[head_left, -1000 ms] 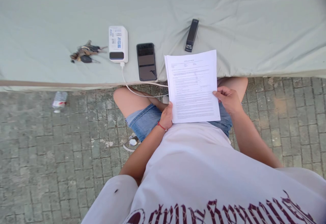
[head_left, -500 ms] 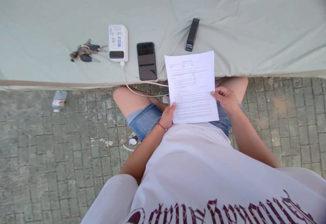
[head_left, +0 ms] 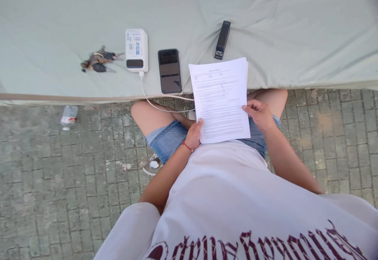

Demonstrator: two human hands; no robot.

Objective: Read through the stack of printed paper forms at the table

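A stack of white printed sheets [head_left: 220,100] is held over my lap, its top edge reaching the front of the cloth-covered table [head_left: 280,35]. My left hand [head_left: 193,134] grips the lower left corner of the sheets, thumb on top; a red string circles that wrist. My right hand [head_left: 259,114] pinches the right edge about halfway up. A black stapler [head_left: 222,39] lies on the cloth just beyond the sheets. I sit in denim shorts and a white shirt.
On the cloth to the left lie a black phone [head_left: 169,71], a white power bank [head_left: 136,50] with a white cable [head_left: 159,106] hanging over my knee, and a bunch of keys [head_left: 99,62]. A plastic bottle [head_left: 68,116] lies on the paving.
The sheets and both hands have shifted slightly left. My left thumb has come up onto the lower left corner of the top sheet.
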